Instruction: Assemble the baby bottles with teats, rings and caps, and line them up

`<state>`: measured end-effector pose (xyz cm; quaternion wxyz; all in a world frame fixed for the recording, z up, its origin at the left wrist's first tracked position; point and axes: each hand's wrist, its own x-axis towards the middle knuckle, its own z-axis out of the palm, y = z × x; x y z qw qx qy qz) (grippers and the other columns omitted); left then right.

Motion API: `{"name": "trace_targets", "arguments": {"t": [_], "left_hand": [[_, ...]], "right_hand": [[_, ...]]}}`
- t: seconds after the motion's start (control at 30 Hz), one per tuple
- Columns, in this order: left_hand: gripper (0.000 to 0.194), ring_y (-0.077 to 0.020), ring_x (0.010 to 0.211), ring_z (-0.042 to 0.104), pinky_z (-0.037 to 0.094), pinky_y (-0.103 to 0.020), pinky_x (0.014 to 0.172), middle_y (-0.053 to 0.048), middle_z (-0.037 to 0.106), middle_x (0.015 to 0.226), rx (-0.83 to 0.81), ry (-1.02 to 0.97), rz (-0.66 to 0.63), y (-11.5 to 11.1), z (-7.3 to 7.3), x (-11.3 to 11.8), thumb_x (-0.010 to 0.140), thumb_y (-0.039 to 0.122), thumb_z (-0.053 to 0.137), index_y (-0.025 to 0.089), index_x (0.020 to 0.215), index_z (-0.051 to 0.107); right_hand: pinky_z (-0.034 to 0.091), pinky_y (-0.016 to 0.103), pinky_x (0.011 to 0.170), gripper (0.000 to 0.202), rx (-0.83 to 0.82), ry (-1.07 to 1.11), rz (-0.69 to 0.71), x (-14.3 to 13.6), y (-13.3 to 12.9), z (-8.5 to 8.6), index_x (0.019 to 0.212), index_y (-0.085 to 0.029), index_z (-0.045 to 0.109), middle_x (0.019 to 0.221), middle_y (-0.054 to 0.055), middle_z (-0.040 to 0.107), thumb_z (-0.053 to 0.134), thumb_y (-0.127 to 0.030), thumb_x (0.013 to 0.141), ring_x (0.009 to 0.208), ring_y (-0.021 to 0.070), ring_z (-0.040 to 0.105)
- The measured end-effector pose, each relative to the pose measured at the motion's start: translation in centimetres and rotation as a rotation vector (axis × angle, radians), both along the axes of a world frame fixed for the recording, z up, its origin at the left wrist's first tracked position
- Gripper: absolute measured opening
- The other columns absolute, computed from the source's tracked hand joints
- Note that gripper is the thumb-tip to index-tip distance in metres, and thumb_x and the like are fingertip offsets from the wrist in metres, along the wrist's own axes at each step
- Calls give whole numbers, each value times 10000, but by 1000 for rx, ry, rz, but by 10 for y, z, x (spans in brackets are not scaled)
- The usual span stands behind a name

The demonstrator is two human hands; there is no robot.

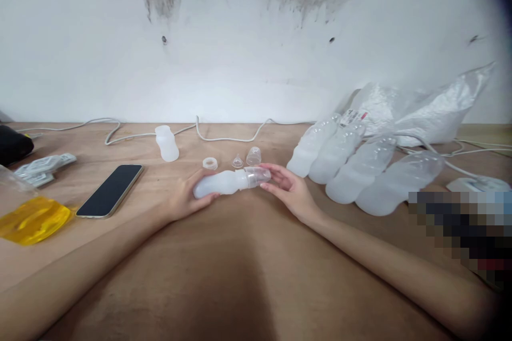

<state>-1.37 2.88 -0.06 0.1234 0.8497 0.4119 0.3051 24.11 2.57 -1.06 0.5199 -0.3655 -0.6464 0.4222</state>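
A frosted baby bottle [219,184] with a clear cap [256,176] lies sideways between my hands, just above or on the wooden table. My left hand [190,194] wraps round its base end. At the capped end, my right hand [288,187] pinches the clear cap between thumb and fingers. Just beyond the bottle sit a white collar ring [210,163], a clear nipple [237,160] and a loose clear cap [254,156]. Farther back on the left stands an open frosted bottle body [167,144].
Several capped bottles [362,170] lie in a row at right, before a shiny plastic bag [424,112]. A phone [110,191], a pouch of yellow liquid [34,218] and small packets [44,168] lie at left. A white cable [224,139] runs along the wall.
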Motion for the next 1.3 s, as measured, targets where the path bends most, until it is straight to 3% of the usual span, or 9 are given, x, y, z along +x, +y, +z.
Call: {"name": "trace_targets", "arguments": {"t": [0.6, 1.3], "left_hand": [[377, -166, 876, 563, 439, -258, 739, -33, 578, 1012, -28, 26, -38, -2, 0, 1, 777, 354, 514, 190, 1108, 443], [365, -183, 916, 553, 442, -285, 771, -51, 566, 1030, -19, 17, -78, -3, 1, -1, 780, 365, 505, 183, 1091, 443]], "right_hand": [[437, 361, 944, 353, -105, 21, 46, -2, -2, 2, 1003, -237, 567, 1109, 24, 608, 661, -194, 665, 1058, 186, 544], [471, 395, 900, 356, -83, -48, 7, -1, -5, 6, 950, -208, 625, 1024, 46, 658, 712, -230, 606, 963, 210, 604]]}}
